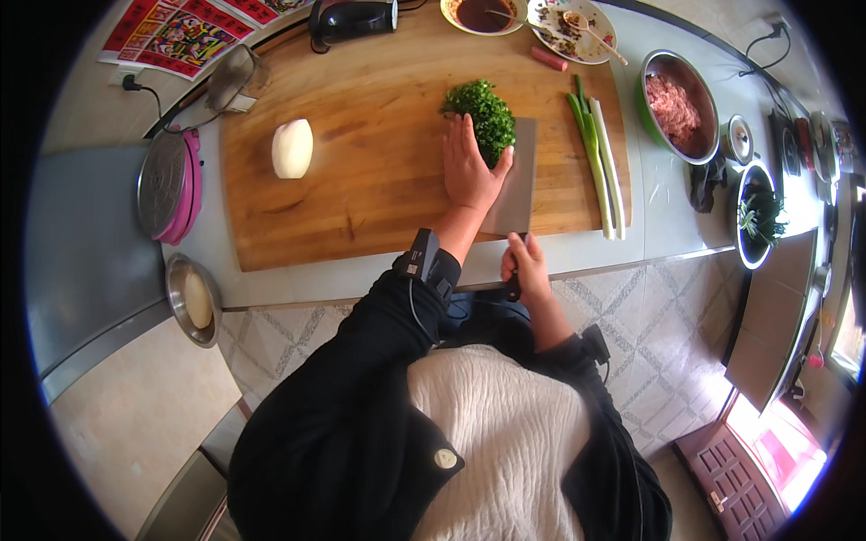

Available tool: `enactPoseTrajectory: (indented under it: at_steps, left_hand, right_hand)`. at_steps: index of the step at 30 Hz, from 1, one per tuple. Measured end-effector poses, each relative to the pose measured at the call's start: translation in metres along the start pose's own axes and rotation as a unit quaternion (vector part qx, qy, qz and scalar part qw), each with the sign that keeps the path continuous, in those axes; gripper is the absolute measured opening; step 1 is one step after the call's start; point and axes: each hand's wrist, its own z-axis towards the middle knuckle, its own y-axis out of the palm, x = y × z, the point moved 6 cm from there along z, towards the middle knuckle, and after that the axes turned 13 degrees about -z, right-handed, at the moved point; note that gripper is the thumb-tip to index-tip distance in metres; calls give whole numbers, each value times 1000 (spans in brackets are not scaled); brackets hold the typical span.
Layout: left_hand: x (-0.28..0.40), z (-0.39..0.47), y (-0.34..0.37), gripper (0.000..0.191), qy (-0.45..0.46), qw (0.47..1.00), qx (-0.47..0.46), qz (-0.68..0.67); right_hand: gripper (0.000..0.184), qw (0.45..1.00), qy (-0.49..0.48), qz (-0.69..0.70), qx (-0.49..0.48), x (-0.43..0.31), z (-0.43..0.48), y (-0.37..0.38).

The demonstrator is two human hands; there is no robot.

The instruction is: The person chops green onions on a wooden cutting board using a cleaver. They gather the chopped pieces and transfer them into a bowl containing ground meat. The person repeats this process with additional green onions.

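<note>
A heap of chopped green herbs (482,111) lies on the wooden cutting board (379,169), partly over the blade of a cleaver (517,182). My left hand (473,166) is spread against the near side of the heap, its fingers on the greens and its thumb over the blade. The cleaver's dark handle is gripped by my right hand (528,267) at the board's near edge. Left on the board sits a peeled white vegetable piece (292,149), probably radish. Green onion stalks (599,162) lie to the right of the blade.
Behind are a bowl of dark sauce (482,15), a plate with a spoon (587,47) and a pink sausage-like piece (549,59). Right stand bowls of minced meat (673,111) and leafy greens (761,220). Left are a pink appliance (177,186) and a metal bowl (177,284) holding something pale.
</note>
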Motion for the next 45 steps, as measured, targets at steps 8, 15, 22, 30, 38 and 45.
enactPoseTrajectory:
  at_steps: [8, 15, 22, 30, 38, 45]
  left_hand:
    - [4, -7, -9, 84, -15, 997, 1, -81]
    - [23, -9, -23, 82, 11, 997, 19, -72]
    - [71, -2, -36, 85, 64, 997, 34, -42]
    - [167, 20, 20, 84, 107, 992, 8, -66]
    - [274, 55, 167, 84, 135, 978, -19, -161]
    - [291, 81, 290, 85, 103, 985, -41, -132]
  right_hand:
    - [20, 994, 36, 51, -84, 2, 7, 23]
    - [18, 986, 44, 89, -136, 3, 4, 20]
    - [11, 981, 15, 92, -168, -19, -11, 8]
    - [9, 980, -34, 140, -140, -78, -32, -59]
    - [16, 989, -80, 119, -19, -178, -34, -197]
    - [18, 996, -37, 86, 3, -247, 2, -283]
